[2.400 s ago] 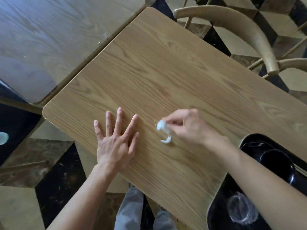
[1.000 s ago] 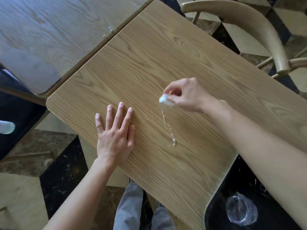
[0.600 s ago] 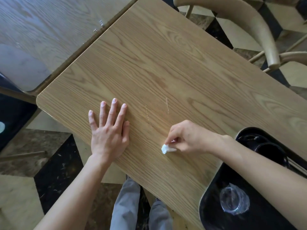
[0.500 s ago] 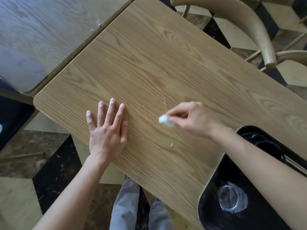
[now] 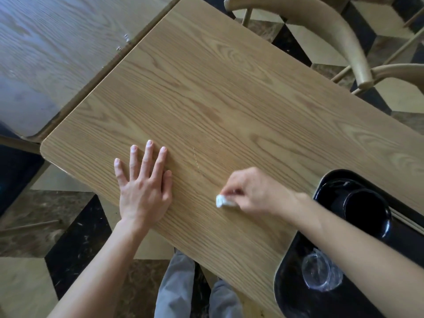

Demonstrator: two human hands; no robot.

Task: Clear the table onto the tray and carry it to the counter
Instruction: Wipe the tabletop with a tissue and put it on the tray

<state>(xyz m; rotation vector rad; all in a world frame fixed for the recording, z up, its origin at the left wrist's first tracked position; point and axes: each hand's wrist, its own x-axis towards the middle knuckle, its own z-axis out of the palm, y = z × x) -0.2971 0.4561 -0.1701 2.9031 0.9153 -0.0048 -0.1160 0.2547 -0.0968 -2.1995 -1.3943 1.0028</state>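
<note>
My right hand (image 5: 254,191) pinches a small white wad of tissue (image 5: 222,201) and presses it on the wooden table (image 5: 229,92) near the front edge. My left hand (image 5: 144,187) lies flat on the table with fingers spread, holding nothing. A thin pale streak (image 5: 196,160) marks the wood between the two hands. At the lower right a black tray (image 5: 291,292) overhangs the table's edge; it carries a black bowl (image 5: 364,210) and a crumpled clear plastic cup (image 5: 321,275), partly hidden by my right forearm.
A second, greyer wooden table (image 5: 46,53) butts against the far left side. A wooden chair (image 5: 344,31) stands at the top right. The floor below has black and tan tiles (image 5: 73,244). My legs (image 5: 176,292) show under the table's edge.
My right hand has rubbed the tissue back and forth, away and then back toward the front edge. Part of the streak is gone. My left hand stayed flat.
</note>
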